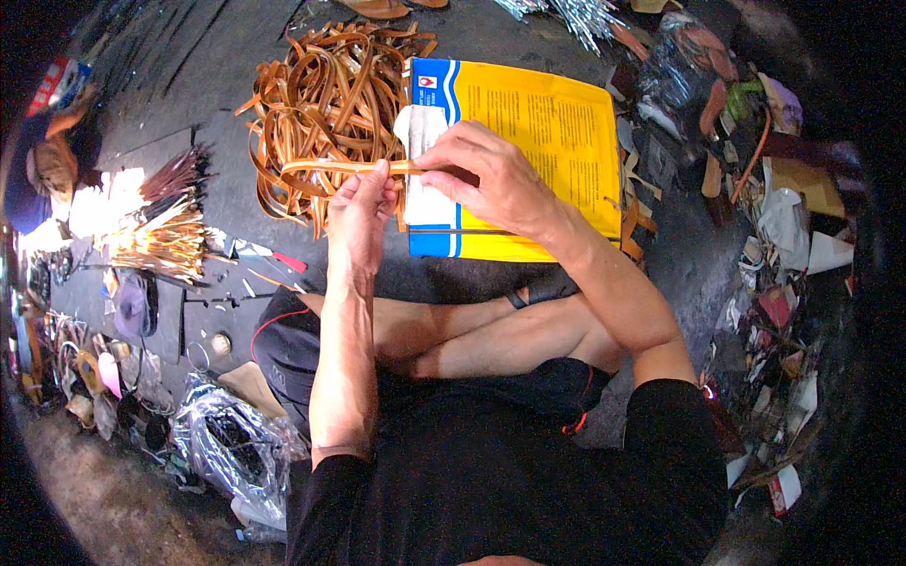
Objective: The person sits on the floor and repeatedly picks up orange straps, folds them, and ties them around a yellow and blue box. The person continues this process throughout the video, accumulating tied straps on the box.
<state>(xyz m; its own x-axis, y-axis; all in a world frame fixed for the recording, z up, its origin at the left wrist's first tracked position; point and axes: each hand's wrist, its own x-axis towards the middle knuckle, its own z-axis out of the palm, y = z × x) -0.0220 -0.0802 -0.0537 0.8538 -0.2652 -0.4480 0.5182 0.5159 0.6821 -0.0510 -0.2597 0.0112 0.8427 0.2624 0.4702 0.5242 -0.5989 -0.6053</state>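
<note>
A narrow tan leather-like strap (326, 166) stretches level between my two hands. My left hand (361, 203) pinches it between thumb and fingertips. To the right, my right hand (491, 174) grips the strap's other end, its fingers bent over a white patch (429, 141) on a yellow and blue flat-sided container (547, 104). What lies right under those fingers is partly hidden. Just beyond my left hand is a big tangled heap of similar brown straps (326, 94), touching the container's left side.
Bundles of thin strips (156, 231) lie at the left, with a red-handled tool (290, 262) nearer me. A clear plastic bag (231, 439) sits by my left knee. Scraps (779, 311) litter the right side, below a dark plastic bag (675, 71). Another person's hand (71, 113) shows far left.
</note>
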